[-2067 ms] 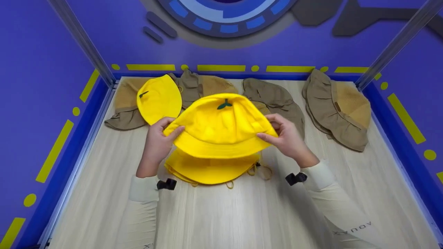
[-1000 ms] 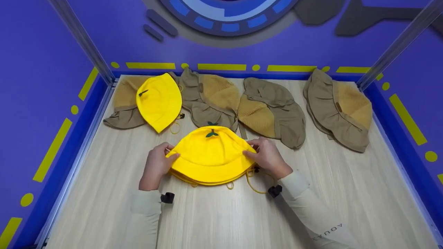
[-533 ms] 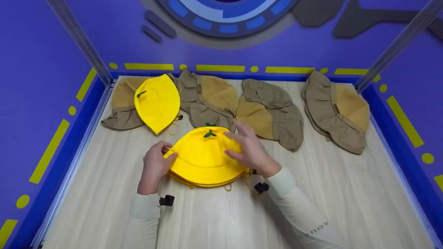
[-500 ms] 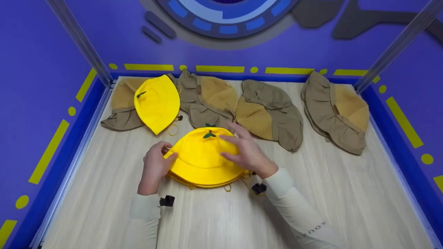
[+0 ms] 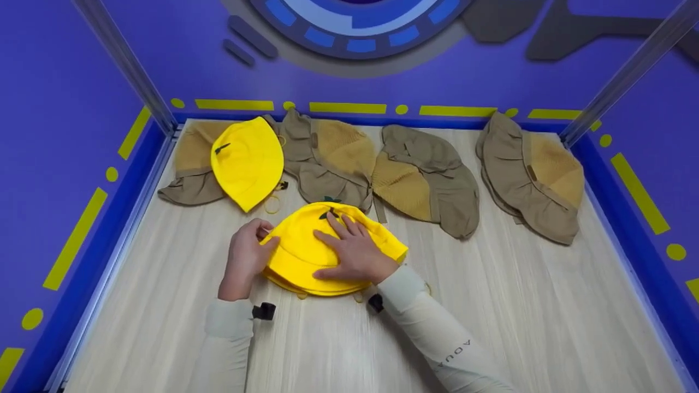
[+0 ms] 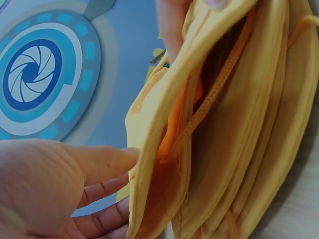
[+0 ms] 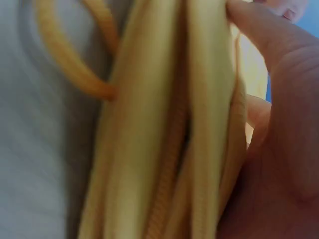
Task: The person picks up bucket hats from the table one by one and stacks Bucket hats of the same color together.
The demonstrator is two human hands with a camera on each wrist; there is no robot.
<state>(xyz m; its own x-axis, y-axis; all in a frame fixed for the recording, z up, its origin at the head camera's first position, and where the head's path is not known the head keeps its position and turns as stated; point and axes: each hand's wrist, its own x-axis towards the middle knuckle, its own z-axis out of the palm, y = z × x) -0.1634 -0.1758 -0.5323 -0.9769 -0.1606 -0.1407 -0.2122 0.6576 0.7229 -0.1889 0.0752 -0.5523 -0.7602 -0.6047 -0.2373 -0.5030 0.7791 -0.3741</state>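
A yellow bucket hat (image 5: 297, 234) with a green sprout on its crown lies flattened atop other yellow hats, mid-table. My left hand (image 5: 243, 259) pinches its left corner between thumb and fingers. Spread over the front of the crown and brim, my right hand (image 5: 355, 252) rests with fingers extended. Layered brims (image 6: 269, 124) of the stack show in the left wrist view, an orange-yellow cord (image 6: 219, 94) hanging inside the upper hat. The right wrist view has the stacked brim edges (image 7: 144, 124) close up, beside my thumb.
Behind the stack, brown-and-tan hats (image 5: 347, 147) lie in a row along the back wall. Another yellow hat (image 5: 251, 164) overlaps the leftmost one, its cord and black toggle beside it. One brown hat (image 5: 554, 164) sits at far right. Blue panels (image 5: 360, 82) enclose the table.
The yellow hat has come down onto the stack. My right hand has left its right corner and moved left onto the front of the crown; my left hand still holds the left corner.
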